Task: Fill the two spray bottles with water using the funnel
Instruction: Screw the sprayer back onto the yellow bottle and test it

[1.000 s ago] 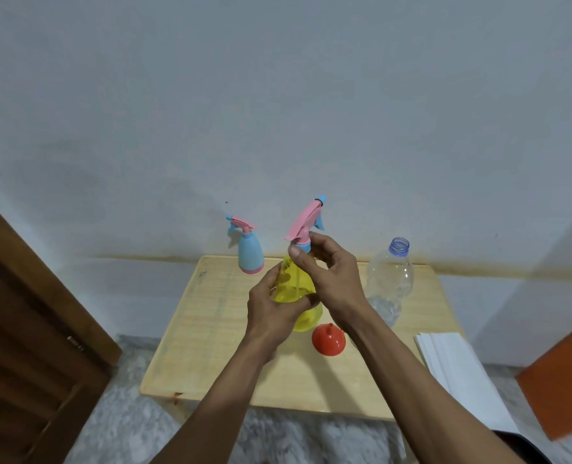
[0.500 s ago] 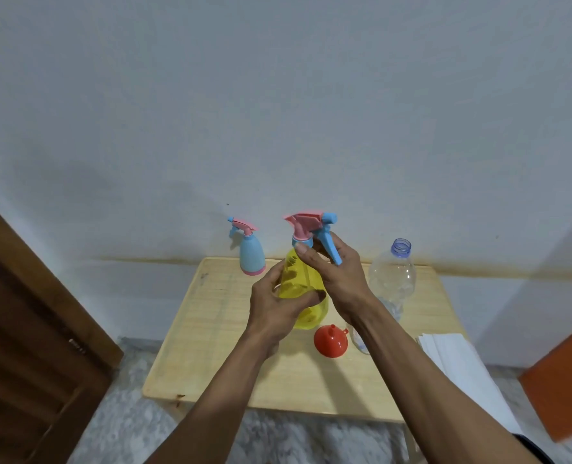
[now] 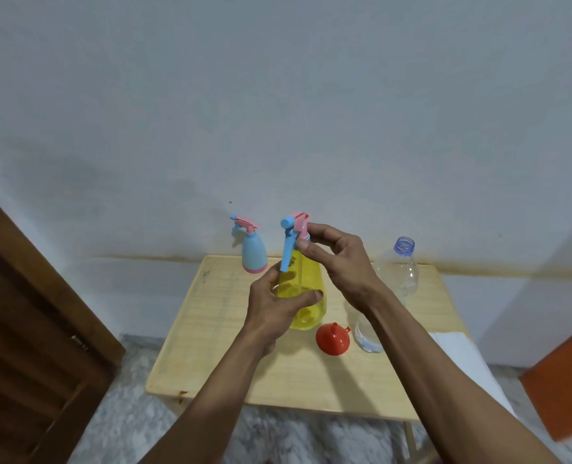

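Yellow bottle: held upright above the table middle, pink-blue sprayer on top.
Left hand: wrapped round the yellow body.
Right hand: fingertips pinching the sprayer collar.
Blue bottle: upright at the table's far edge.
Funnel: red, lying near the table middle, beside the clear bottle.
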